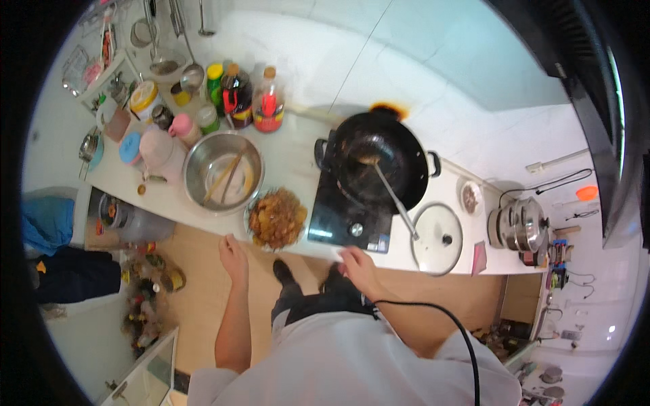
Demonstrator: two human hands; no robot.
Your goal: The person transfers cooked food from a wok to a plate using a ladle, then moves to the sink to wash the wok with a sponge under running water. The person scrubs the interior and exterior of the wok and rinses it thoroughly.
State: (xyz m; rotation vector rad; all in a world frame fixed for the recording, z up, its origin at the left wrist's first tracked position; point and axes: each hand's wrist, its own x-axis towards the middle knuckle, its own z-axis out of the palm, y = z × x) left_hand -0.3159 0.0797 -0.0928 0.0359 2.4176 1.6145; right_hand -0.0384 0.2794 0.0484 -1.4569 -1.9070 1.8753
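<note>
My left hand [234,258] hangs in front of the counter edge, its fingers curled, with nothing visible in them. Just beyond it is a plate of cooked brown food chunks [278,217]. My right hand [357,263] is at the edge before the induction cooker [330,223]; a small, blurred white thing [335,251], perhaps tissue, shows between its fingers. A black wok [355,147] sits on the cooker. A spatula [391,190] rests in it, its metal handle reaching over the rim towards a glass lid [431,254].
A steel bowl [192,170] holding wooden utensils stands left of the plate. Sauce bottles [267,109] and jars line the wall. To the right are a small dish of food [471,198], a pink packet [479,258] and a steel steamer pot [515,226]. A black cable [459,325] crosses my right arm.
</note>
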